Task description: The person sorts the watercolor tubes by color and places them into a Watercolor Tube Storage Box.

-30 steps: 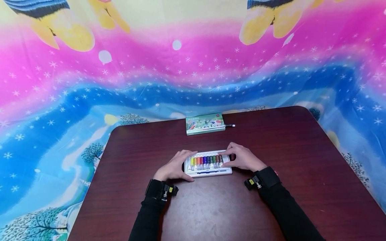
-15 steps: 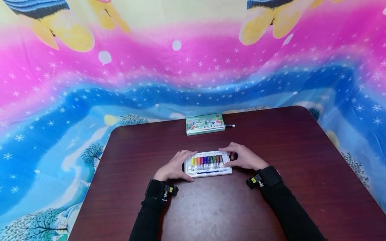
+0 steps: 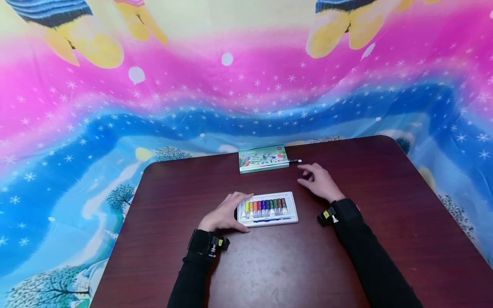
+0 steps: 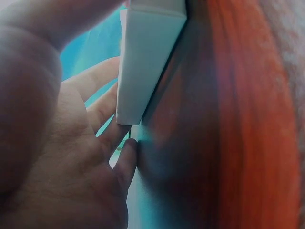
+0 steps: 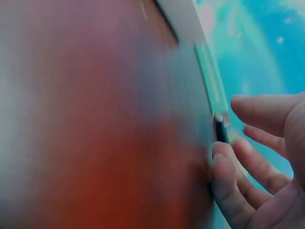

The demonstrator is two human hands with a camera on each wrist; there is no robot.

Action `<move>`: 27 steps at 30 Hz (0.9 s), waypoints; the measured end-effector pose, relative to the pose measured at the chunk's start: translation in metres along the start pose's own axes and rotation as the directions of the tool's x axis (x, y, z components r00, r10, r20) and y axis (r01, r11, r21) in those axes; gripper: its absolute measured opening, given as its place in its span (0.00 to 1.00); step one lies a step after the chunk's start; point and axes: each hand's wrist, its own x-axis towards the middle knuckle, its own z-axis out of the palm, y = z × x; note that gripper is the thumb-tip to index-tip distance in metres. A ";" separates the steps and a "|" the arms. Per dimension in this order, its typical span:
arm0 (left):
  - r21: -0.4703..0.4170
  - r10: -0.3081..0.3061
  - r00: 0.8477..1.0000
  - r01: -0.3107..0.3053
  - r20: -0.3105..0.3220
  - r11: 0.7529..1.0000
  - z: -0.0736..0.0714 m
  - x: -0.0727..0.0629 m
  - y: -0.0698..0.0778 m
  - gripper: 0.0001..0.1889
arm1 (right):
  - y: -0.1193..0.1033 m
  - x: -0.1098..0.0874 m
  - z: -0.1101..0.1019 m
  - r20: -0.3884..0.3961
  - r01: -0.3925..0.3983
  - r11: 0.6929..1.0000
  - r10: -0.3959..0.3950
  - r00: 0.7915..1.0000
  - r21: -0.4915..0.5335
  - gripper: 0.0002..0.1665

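Observation:
A white tray (image 3: 290, 218) of colourful paint tubes (image 3: 266, 207) lies on the table, a thin blue paintbrush (image 3: 271, 220) along its near side. My left hand (image 3: 225, 214) grips the tray's left end, thumb at the near corner and fingers at the far one. In the left wrist view the tray's white end (image 4: 145, 62) stands between thumb and fingers. Off the tray, my right hand (image 3: 320, 182) hovers with loosely bent fingers and holds nothing. Nearest to it is a pencil (image 3: 294, 161) with a white tip, which lies along the green box (image 3: 263, 159).
The green box sits near the far edge of the dark red-brown table (image 3: 185, 179). Behind that edge hangs a printed cloth (image 3: 215, 90) in pink and blue. Each wrist wears a black strap with a small camera.
My right hand has let go of the tray's right end and moved away, up and to the right, towards the pencil. The left hand keeps its grip on the tray.

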 end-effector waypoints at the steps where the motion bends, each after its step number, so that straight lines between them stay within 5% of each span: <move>1: 0.003 0.000 1.000 0.000 0.000 1.000 0.000 0.000 0.000 0.58 | 0.001 0.007 -0.001 -0.006 -0.010 1.000 0.010 1.000 -0.011 0.33; 7: -0.006 0.000 1.000 0.000 0.000 1.000 -0.001 -0.001 0.000 0.58 | -0.002 0.040 -0.003 0.026 0.021 0.991 -0.018 0.999 -0.134 0.36; 13: 0.012 -0.001 1.000 0.001 -0.004 1.000 0.000 0.001 -0.001 0.58 | -0.001 0.057 0.000 -0.018 -0.025 0.975 0.022 1.000 -0.220 0.18; 22: 0.022 -0.007 1.000 0.007 -0.012 1.000 0.001 0.003 -0.001 0.58 | 0.002 0.042 -0.012 0.012 -0.099 0.988 0.101 0.995 -0.119 0.12; 27: 0.016 -0.006 1.000 0.006 -0.012 1.000 0.001 0.002 -0.001 0.58 | 0.005 0.026 -0.019 0.032 -0.101 0.993 0.099 0.995 0.063 0.13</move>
